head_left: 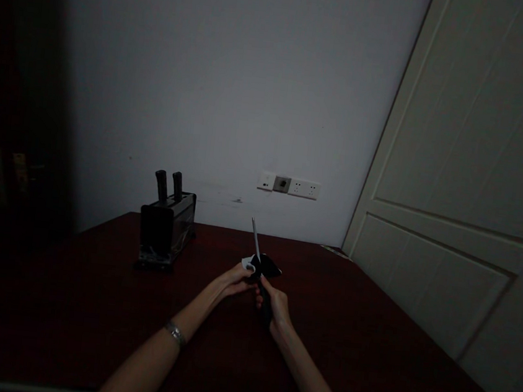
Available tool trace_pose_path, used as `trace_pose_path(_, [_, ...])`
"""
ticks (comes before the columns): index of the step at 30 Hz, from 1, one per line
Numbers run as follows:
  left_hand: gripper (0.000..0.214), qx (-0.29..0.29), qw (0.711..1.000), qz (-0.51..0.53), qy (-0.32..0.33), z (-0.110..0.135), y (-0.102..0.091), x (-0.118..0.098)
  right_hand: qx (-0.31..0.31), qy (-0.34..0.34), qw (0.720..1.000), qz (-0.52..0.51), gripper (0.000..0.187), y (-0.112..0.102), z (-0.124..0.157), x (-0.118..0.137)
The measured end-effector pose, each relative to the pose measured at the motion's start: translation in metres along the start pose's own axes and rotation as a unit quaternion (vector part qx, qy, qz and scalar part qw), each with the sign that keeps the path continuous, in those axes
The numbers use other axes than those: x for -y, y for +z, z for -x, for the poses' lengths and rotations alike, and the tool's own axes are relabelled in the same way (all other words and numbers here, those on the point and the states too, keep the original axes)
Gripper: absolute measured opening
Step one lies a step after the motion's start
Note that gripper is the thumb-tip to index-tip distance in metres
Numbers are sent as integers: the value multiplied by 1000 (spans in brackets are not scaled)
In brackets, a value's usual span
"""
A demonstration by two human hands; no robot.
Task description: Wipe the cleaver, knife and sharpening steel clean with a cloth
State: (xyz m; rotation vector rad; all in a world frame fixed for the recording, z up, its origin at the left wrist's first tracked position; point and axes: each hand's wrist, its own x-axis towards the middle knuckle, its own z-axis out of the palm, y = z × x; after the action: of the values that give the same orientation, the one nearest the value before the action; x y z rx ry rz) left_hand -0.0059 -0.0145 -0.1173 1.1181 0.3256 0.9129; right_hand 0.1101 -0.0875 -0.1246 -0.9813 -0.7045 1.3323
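Observation:
My right hand (276, 303) is wrapped round the dark handle of a knife (256, 238), whose narrow grey blade points up and away from me. In my left hand (236, 279) is a black and white cloth (270, 265), bunched around the lower part of the blade near the handle. The two hands are close together above the middle of the table. Dim light and the folds hide how far the cloth wraps round the blade.
A dark knife block (167, 226) with two black handles sticking up stands at the back left of the dark red table (207, 352). Wall sockets (289, 185) are behind the table. A pale panelled door (454, 179) borders it on the right.

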Motion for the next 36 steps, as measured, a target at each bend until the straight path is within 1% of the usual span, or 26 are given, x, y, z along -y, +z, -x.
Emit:
trace_pose_path(3, [27, -12, 1000, -19, -8, 1, 2, 0, 8, 2, 1000, -2, 38, 0, 1, 0])
trace_pose_path(6, [24, -34, 999, -38, 1, 0, 3, 0, 10, 0, 1000, -6, 38, 1, 2, 0])
trace_pose_path(13, [19, -101, 990, -88, 32, -5, 5, 2, -6, -5, 1000, 16, 40, 3, 3, -1])
trace_pose_path(18, [14, -145, 981, -120, 43, -11, 12, 7, -25, -8, 999, 20, 41, 5, 3, 0])
trace_pose_path(23, [8, -192, 968, -152, 53, -15, 19, 10, -35, -32, 998, 39, 43, 7, 4, 1])
trace_pose_path(29, [7, -218, 956, -177, 80, -25, 20, -2, -35, -45, 997, 43, 44, 9, 3, 3])
trace_pose_path(36, [6, -241, 944, -196, 112, -51, 11, -31, -35, -56, 998, 16, 46, 9, -1, 1])
